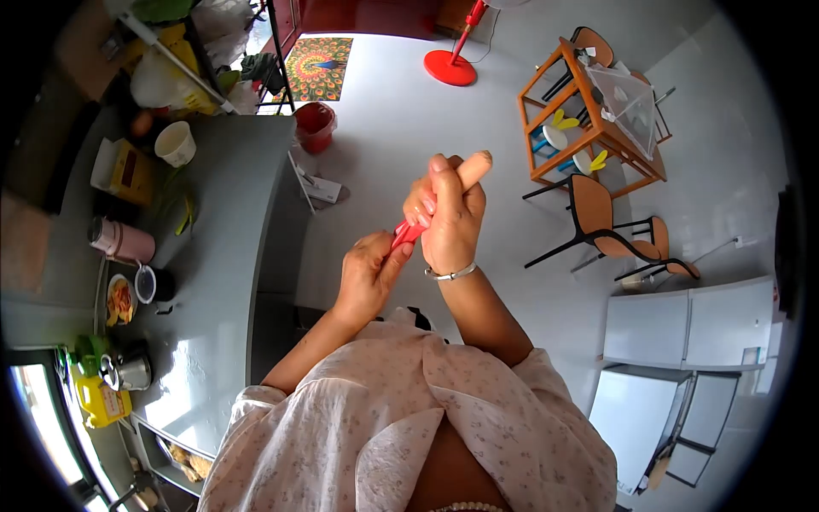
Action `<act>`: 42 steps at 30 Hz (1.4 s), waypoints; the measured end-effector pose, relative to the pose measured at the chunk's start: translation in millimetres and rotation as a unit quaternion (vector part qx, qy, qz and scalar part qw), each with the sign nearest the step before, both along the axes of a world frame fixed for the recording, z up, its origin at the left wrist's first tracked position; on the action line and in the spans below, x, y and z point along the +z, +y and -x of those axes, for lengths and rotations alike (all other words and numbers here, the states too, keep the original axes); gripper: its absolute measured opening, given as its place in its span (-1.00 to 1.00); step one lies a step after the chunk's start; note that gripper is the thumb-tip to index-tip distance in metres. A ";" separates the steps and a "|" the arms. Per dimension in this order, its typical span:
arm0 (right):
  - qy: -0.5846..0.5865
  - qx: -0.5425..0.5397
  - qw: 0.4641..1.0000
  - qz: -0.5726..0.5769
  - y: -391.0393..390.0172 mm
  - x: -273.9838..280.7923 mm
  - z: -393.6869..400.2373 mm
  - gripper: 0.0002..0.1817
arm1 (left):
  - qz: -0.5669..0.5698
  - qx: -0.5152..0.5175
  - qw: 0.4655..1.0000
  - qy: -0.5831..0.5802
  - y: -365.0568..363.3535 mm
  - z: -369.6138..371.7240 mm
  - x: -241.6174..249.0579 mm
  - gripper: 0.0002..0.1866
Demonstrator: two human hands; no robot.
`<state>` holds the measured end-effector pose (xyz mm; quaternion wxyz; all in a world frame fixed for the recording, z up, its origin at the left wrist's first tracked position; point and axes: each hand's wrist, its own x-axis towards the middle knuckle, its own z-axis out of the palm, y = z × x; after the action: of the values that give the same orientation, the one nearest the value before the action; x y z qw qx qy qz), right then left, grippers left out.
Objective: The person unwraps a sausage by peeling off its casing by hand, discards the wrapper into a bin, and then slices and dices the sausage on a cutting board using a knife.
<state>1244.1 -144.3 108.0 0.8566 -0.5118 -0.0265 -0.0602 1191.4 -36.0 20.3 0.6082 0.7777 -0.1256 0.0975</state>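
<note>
- the pale floor (375, 111) spreads over the far and middle part of the room.
- a grey surface (222, 222) runs along the left, from near to far.
- a white unit with flat doors (644, 324) stands at the near right.
- an orange wooden frame (583, 81) stands at the far right, with a black-and-tan chair (590, 205) just nearer.
- the person's pale printed shirt (341, 410) fills the near middle.
- a peacock mat (320, 68) lies on the floor at the far left, and a red stand with a round base (450, 68) is further right, well apart from it.
- a red bucket (316, 128) sits near the mat, just beside the surface's far right corner.
- on the surface's left side are a yellow jug (101, 401) near, a metal pot (132, 373) just beside it, a pink flask (128, 241) further off and a white tub (175, 143) towards the far end.
- the right hand (452, 205) is closed round a pale orange stick (477, 171), whose darker tip pokes out to the far right (the other end is hidden by the fingers).
- the left hand (371, 269), nearer and to the left, pinches a red tool (403, 235) that reaches up to the right hand's fingers; whether it touches the stick, i cannot tell.
- a silvery bracelet (452, 273) circles the right wrist.
</note>
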 end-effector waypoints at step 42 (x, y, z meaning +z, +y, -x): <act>-0.063 -0.010 0.995 -0.082 -165.7 19.3 -442.2 -0.65 | -0.061 0.082 0.995 0.020 -125.7 -398.1 -33.4 -0.71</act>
<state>1686.4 -310.0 127.3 0.8917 -0.4350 -0.0705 -0.1028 1589.5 -161.7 -13.1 0.5522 0.8226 -0.0549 0.1242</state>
